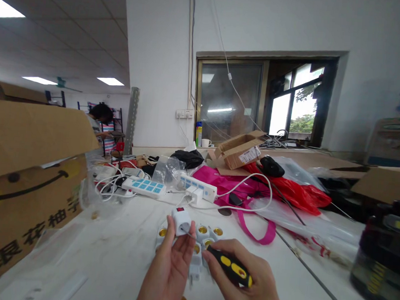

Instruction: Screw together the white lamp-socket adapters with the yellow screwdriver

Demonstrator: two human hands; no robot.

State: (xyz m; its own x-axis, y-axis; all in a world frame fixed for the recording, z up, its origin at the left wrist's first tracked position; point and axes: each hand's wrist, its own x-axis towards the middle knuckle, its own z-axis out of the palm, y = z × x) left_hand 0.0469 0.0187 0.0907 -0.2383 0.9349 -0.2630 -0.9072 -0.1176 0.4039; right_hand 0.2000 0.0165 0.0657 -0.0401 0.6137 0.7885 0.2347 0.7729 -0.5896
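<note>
Between the thumb and fingers of my left hand (167, 266) is a white lamp socket (180, 221) with a small red switch on its upper side. My right hand (249, 277) grips a screwdriver (231, 266) by its black and yellow handle. The thin shaft points left, its tip at the socket's near opening; whether it touches anything inside cannot be made out. Under and beyond my hands, several similar white sockets with brass-coloured inner threads (202, 230) stand close together on the white table (111, 249). My left hand partly covers them.
Two power strips (146, 187) with tangled white cables lie further back. A pink bag (212, 176), a red plastic bag (296, 195) and an open carton (239, 150) crowd the back. A large cardboard box (31, 165) stands left, a dark jar (384, 263) right. Another person (99, 120) is far left.
</note>
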